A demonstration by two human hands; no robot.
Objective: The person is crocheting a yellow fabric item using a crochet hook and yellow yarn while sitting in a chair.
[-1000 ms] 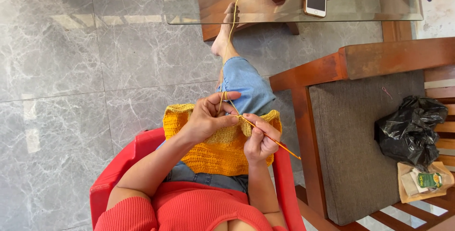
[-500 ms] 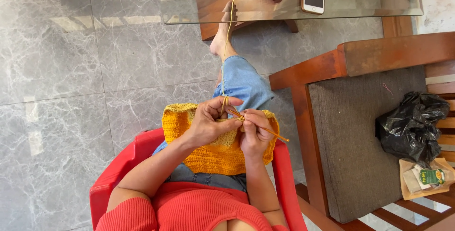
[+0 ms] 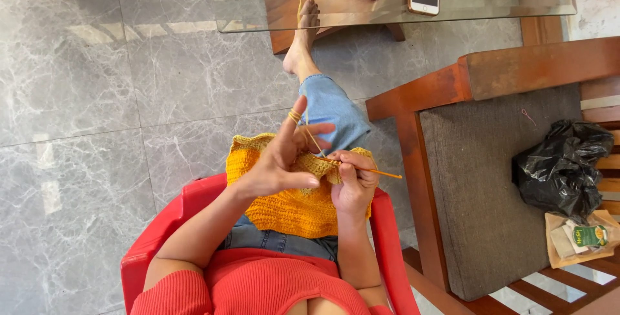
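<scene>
Head camera, looking down: a person sits in a red plastic chair (image 3: 194,205) with a yellow crocheted piece (image 3: 287,208) lying on their lap. The left hand (image 3: 281,157) has its fingers spread wide, yellow yarn (image 3: 309,131) wrapped around the raised index finger. The right hand (image 3: 352,182) pinches a thin crochet hook (image 3: 368,170) at the piece's top edge. A wooden armchair (image 3: 491,179) stands beside, holding a black plastic bag (image 3: 558,169).
</scene>
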